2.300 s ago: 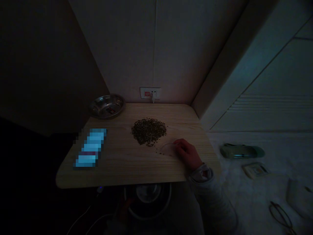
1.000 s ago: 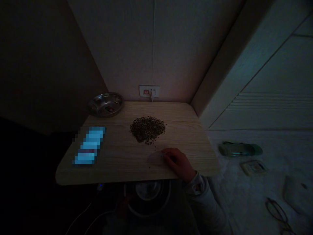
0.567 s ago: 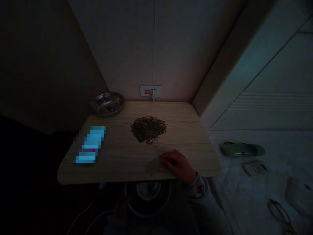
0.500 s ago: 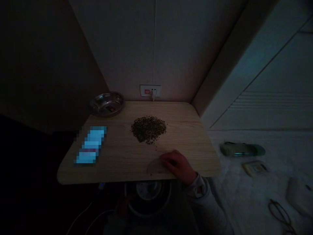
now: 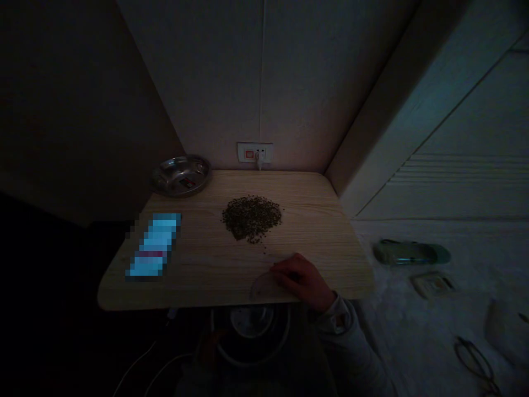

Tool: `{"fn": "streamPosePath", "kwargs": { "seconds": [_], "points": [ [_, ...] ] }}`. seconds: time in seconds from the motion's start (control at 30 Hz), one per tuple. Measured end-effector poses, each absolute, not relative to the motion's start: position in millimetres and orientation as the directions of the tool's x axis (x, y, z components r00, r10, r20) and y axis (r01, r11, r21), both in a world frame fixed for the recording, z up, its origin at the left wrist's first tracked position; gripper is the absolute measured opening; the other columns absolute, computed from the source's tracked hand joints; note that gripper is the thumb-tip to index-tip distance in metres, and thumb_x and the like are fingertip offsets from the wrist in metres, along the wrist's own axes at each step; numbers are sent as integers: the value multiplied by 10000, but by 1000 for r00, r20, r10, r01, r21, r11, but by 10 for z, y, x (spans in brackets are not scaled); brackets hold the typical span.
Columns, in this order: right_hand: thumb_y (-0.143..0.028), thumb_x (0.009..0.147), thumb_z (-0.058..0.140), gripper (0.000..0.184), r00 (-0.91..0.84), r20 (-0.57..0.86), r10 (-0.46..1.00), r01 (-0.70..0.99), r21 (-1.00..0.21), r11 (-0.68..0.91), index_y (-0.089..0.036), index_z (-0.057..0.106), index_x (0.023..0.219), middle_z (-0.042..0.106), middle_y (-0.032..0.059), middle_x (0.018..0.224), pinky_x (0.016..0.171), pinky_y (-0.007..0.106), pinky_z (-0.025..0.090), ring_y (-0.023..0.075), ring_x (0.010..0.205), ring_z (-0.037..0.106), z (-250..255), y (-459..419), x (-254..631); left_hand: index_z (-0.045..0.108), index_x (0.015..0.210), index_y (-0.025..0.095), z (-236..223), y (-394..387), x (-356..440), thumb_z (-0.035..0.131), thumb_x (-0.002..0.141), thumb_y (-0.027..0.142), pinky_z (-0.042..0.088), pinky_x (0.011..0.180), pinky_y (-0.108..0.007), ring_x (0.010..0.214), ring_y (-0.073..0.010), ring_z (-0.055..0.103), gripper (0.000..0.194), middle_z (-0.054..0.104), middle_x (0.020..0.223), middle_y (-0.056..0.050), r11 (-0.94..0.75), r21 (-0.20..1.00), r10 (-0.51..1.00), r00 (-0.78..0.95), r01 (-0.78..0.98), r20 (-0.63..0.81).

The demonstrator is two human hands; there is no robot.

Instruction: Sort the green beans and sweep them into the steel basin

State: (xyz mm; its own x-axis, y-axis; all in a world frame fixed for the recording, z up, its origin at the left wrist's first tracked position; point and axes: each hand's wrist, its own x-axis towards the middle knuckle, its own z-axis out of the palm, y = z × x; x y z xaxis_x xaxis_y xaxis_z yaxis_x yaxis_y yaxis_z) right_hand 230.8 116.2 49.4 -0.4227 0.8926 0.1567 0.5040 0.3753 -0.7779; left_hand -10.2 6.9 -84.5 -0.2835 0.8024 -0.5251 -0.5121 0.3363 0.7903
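Note:
On the wooden table (image 5: 194, 264) lies a loose heap of small dark grains (image 5: 251, 218), with a few strays in front. My right hand (image 5: 303, 281) rests near the front edge, fingers closed on a thin, clear, rounded piece (image 5: 262, 286) that looks like plastic. Below the edge is a round basin (image 5: 253, 363) with a pale rim, and a shiny, light round dish (image 5: 252, 321) shows inside it. My left hand (image 5: 210, 344) is at the basin's left side, its thumb over the rim; deep shadow hides most of its fingers.
A steel bowl (image 5: 182, 176) stands at the back left corner. Nearer, a lit phone (image 5: 154, 245) lies on the table. A wall socket (image 5: 255, 153) holds a plug. On the pale bedding at right are a green bottle (image 5: 411, 253), a small packet (image 5: 433, 284) and a looped cord (image 5: 473, 355).
A dark speck near the table's front edge, by the clear piece, no longer shows. Both hands stay almost in the same place.

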Motion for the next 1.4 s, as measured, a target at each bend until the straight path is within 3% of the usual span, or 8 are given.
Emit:
{"fn": "streamPosePath", "kwargs": {
  "seconds": [0.07, 0.17, 0.3, 0.8, 1.07, 1.4],
  "points": [
    [-306, 779, 480, 198, -343, 149, 928, 513, -798, 318, -210, 621, 879, 645, 35, 775, 672, 289, 403, 148, 730, 544, 474, 1156, 2309, 644, 747, 242, -843, 73, -90, 603, 632, 163, 467, 610, -285, 693, -204, 609, 146, 604, 531, -9, 357, 786, 795, -278, -505, -539],
    [-313, 789, 458, 220, -256, 133, 958, 556, -790, 258, -214, 607, 918, 639, 44, 801, 658, 293, 408, 159, 746, 537, 453, 1155, 2307, 588, 912, 198, -782, 88, -4, 528, 738, 241, 458, 687, -331, 777, -170, 586, 189, 633, 851, -37, 374, 781, 790, -269, -500, -551],
    [-322, 792, 456, 212, -316, 138, 939, 577, -757, 305, -225, 605, 908, 643, 36, 810, 689, 313, 397, 159, 740, 541, 459, 1163, 2300, 523, 1026, 195, -641, 85, 140, 463, 790, 289, 451, 725, -368, 873, -170, 544, 261, 545, 1063, -66, 372, 781, 796, -260, -501, -546],
    [-323, 785, 477, 190, -478, 118, 871, 529, -753, 392, -226, 616, 870, 662, 13, 753, 690, 299, 365, 135, 678, 551, 530, 1174, 2299, 508, 1053, 188, -509, 83, 216, 466, 788, 288, 448, 733, -381, 889, -178, 539, 286, 532, 1081, -72, 377, 776, 799, -246, -505, -549],
    [-327, 773, 492, 176, -505, 122, 854, 517, -750, 413, -237, 621, 854, 661, 7, 743, 664, 292, 363, 131, 654, 546, 525, 1172, 2304, 585, 892, 179, -631, 107, 58, 479, 778, 298, 452, 698, -342, 754, -143, 580, 195, 622, 882, -38, 428, 755, 768, -241, -497, -594],
    [-320, 765, 509, 167, -537, 114, 836, 503, -752, 426, -239, 625, 854, 663, -10, 719, 687, 300, 339, 119, 627, 548, 539, 1183, 2299, 508, 1051, 191, -464, 93, 240, 471, 786, 285, 451, 727, -375, 889, -179, 539, 284, 532, 1078, -68, 373, 776, 792, -262, -508, -552]
  ]
}}
